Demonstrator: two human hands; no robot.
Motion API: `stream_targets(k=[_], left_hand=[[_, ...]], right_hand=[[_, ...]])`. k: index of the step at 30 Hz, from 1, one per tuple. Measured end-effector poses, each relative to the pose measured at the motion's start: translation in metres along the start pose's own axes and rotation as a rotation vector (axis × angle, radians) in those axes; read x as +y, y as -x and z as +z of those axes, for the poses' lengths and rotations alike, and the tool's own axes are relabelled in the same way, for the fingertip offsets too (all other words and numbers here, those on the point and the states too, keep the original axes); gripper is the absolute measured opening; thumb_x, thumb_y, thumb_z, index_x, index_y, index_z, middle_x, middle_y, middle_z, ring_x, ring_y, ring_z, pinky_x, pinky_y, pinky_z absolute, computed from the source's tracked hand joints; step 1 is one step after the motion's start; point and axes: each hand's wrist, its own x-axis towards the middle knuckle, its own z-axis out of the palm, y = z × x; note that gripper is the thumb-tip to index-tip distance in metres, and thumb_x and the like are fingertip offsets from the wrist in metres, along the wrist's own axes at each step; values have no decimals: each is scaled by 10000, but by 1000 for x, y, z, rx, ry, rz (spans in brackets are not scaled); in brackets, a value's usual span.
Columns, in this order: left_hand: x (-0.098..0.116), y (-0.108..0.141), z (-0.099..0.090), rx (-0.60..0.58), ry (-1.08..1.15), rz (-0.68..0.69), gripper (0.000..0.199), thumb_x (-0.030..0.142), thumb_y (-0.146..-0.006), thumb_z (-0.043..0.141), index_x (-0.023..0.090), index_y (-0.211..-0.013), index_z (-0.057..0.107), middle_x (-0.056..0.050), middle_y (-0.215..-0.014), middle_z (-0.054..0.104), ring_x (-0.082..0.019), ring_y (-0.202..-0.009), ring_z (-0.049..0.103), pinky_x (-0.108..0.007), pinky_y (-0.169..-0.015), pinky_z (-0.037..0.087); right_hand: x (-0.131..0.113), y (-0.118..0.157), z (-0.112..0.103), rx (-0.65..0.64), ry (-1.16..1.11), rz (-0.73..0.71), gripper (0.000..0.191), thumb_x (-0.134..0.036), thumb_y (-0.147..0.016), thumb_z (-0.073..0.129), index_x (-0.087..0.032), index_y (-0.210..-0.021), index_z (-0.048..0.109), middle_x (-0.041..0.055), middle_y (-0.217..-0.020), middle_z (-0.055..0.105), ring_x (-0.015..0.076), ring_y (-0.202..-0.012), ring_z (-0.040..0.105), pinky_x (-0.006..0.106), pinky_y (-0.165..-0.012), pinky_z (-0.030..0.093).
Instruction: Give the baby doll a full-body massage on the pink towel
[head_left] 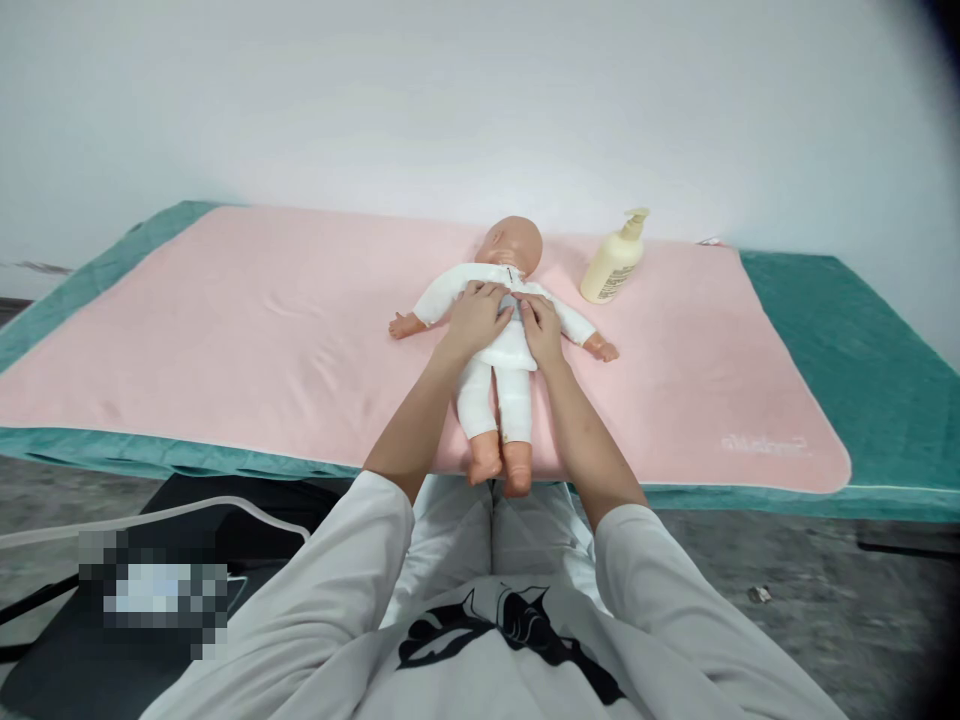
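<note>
Fingers of left hand (pixel 475 322) and right hand (pixel 542 330) laid flat, gripping nothing, on torso of doll (pixel 507 352). Doll on pink mat (pixel 247 330), feet (pixel 485 458) at near bench (pixel 847 330) edge; drag toward person could tip it off.

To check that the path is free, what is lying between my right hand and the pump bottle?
The head view shows the doll's sleeved arm, then bare pink mat.
</note>
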Motion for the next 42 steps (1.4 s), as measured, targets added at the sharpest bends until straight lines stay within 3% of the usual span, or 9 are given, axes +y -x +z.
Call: stream_targets(k=[12,16,30,38,42], left_hand=[[-1,-9,-10,-19,-29,48,447,259,-926,418,140,-1308,617,-118,-1405,609,-334,-1276,473,-516,-1089,392],[-2,-14,-9,3,-41,39,484,262,-923,426,127,-1362,578,-112,-1435,588,-344,-1274,456,-517,-1093,378],[1,-18,-2,-57,-87,-22,423,271,-953,436,120,-1295,634,-138,-1342,648,-364,-1230,466,-534,-1054,394],[-11,-13,4,54,14,26,417,257,-960,453,145,-1321,628,-96,-1410,620,-320,-1239,503,-496,-1094,400],[-15,-2,2,223,132,69,411,374,-1016,410,184,-1305,631,-101,-1415,612,-278,-1292,507,-468,-1128,388]], right_hand=[[1,-9,1,4,8,-14,531,-647,-965,386,-248,-1132,695,117,-1220,688,251,-1205,588,466,-1138,440],[8,-14,4,0,-22,-19,541,-649,-955,402,-236,-1157,688,109,-1232,690,264,-1217,597,520,-1147,426],[22,-16,8,-91,93,21,653,-716,-947,317,-230,-1159,698,112,-1235,715,267,-1194,630,506,-1120,452],[17,-9,5,-77,43,16,665,-710,-952,328,-192,-1221,647,127,-1298,677,251,-1252,589,484,-1163,419],[5,1,-3,22,24,-11,639,-678,-960,371,-163,-1248,616,160,-1324,636,250,-1275,559,465,-1167,416]])
